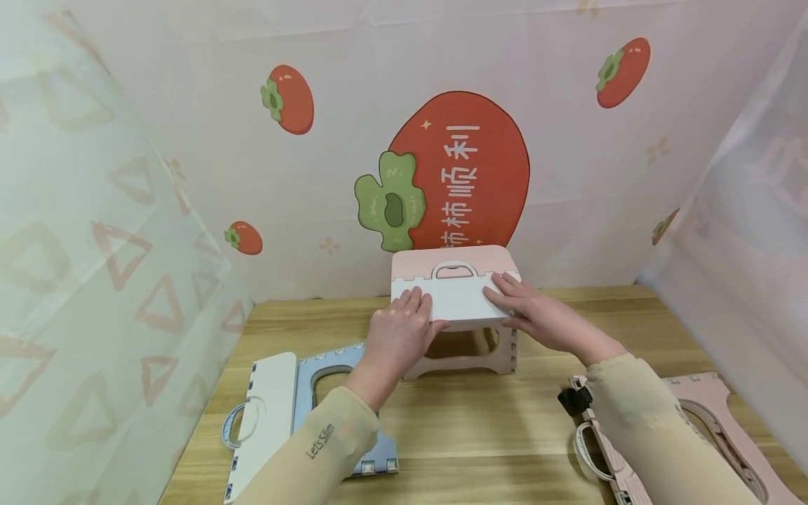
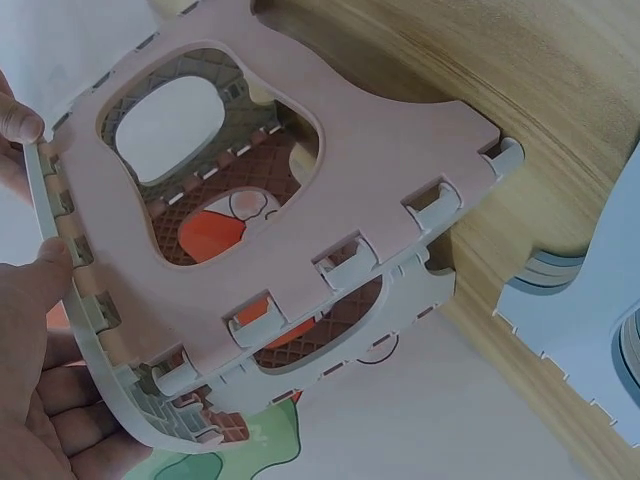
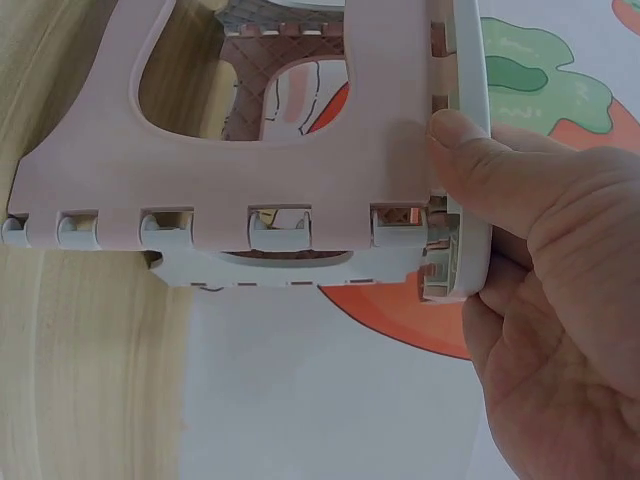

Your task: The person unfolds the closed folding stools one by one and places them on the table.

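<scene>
A folding step stool (image 1: 456, 298) with a white and pink seat and pink legs stands unfolded by the back wall. My left hand (image 1: 404, 330) grips the seat's left front corner, fingers laid over the top and thumb (image 2: 58, 262) at the front edge. At the right front corner my right hand (image 1: 536, 312) holds the seat likewise, its thumb (image 3: 465, 140) against the edge beside the leg panel. Between the hands, a carrying handle (image 1: 454, 268) lies on the seat top. Through the openings in the pink leg panel (image 2: 330, 110), the seat's ribbed underside shows.
A blue and white folding stool (image 1: 271, 414) lies folded on the wooden table (image 1: 467, 428) at the left, partly behind my left forearm. On the right lies a pink folded stool (image 1: 726, 407), with a small black object (image 1: 575, 401) next to it. Printed cloth (image 1: 341, 84) walls surround the table.
</scene>
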Demonstrator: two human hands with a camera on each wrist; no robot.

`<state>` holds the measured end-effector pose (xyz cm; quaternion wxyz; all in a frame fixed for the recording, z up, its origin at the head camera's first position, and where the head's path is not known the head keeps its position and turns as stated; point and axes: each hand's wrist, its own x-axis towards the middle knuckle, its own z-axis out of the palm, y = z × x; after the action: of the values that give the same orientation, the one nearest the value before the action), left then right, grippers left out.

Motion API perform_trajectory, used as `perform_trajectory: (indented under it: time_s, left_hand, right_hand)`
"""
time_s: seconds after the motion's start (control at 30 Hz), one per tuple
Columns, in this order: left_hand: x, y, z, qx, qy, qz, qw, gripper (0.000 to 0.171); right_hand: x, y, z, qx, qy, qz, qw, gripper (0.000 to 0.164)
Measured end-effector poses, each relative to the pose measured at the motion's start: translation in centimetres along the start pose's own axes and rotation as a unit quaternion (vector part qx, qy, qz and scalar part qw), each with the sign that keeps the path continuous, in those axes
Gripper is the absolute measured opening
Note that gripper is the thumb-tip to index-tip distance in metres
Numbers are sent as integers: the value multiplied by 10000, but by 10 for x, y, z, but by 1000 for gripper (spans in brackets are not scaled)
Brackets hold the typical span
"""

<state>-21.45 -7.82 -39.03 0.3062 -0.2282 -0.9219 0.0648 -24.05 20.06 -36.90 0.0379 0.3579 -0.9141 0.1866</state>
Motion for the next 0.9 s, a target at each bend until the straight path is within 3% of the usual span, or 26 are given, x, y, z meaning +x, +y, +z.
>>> perform_trajectory:
  time_s: [0.37, 0.67, 0.9]
  left_hand:
    - [7, -4, 8, -54, 120, -70, 9999, 54]
    - [10, -8, 17, -76, 32, -128, 9999, 50]
    - [6, -9, 15, -374, -440, -108, 9983, 53]
  right_hand:
    - [9, 7, 1, 84, 30, 26, 10000, 58]
    - [15, 13, 7, 91, 192, 111, 9997, 56]
    - [15, 14, 10, 62, 348, 134, 9993, 56]
